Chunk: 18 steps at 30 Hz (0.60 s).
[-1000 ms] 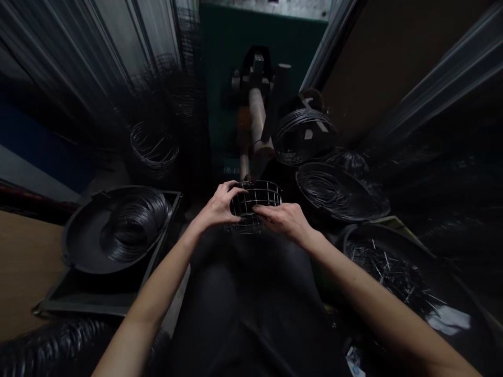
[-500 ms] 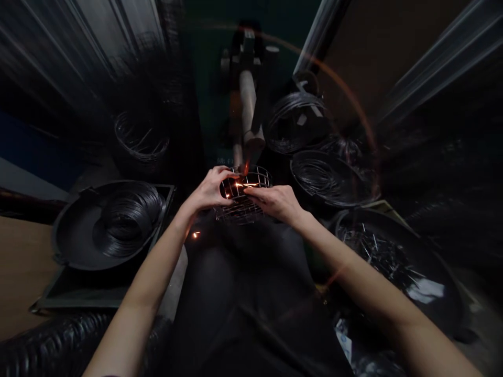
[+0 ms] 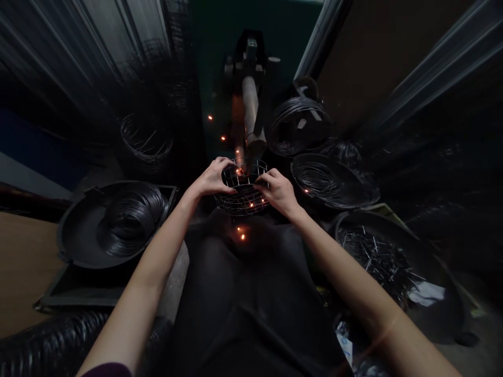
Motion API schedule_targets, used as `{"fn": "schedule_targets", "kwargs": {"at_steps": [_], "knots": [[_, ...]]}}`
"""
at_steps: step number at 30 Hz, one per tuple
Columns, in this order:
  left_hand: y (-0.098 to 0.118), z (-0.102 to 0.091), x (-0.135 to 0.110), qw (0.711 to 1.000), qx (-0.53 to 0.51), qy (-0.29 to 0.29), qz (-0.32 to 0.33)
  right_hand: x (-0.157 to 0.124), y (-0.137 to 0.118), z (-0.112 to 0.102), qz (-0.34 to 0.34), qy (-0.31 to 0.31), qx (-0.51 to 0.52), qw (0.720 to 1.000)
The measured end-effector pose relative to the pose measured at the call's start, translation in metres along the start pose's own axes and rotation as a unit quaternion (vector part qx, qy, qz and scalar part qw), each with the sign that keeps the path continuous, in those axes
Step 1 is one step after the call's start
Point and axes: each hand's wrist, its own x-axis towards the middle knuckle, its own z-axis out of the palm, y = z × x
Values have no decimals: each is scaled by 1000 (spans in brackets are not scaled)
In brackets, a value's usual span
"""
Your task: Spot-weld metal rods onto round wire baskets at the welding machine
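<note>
A small round wire cage (image 3: 242, 196) of thin rings and cross wires sits in front of my lap, under the tip of a spot-welder arm (image 3: 250, 112). My left hand (image 3: 212, 178) grips its left rim with curled fingers. My right hand (image 3: 278, 191) grips the right rim, fingers closed on the wire. Orange sparks glow on the cage, on my dark apron below it and in the air to the left of the welder arm.
A dark pan of wire rings (image 3: 118, 222) lies at left. Trays of wire rings (image 3: 332, 180) and a coil (image 3: 301, 125) are at right. A pan of short cut wires (image 3: 383, 259) is at lower right. Stacked wire cages (image 3: 147, 136) stand behind left.
The cage has been pushed a little further under the welder tip; sparks that began half a second ago are now scattered around it. Both hands kept their grip and shifted slightly up.
</note>
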Motion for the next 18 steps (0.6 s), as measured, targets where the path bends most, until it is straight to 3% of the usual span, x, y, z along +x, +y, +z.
{"fn": "schedule_targets", "kwargs": {"at_steps": [5,8,12,15,18], "knots": [[-6,-5,20,1000,0,-3,-30,23,6,6,61,18,29,998],[-14,-3,21,1000,-14,13,-22,19,8,0,78,57,58,994],[-34,16,-8,994,-72,74,-39,-39,13,-26,103,88,110,985],[-51,35,-34,977,-162,90,-100,-98,22,-44,150,16,105,983],[-61,46,-47,959,-232,83,-140,-145,32,-41,168,-89,75,979]]}}
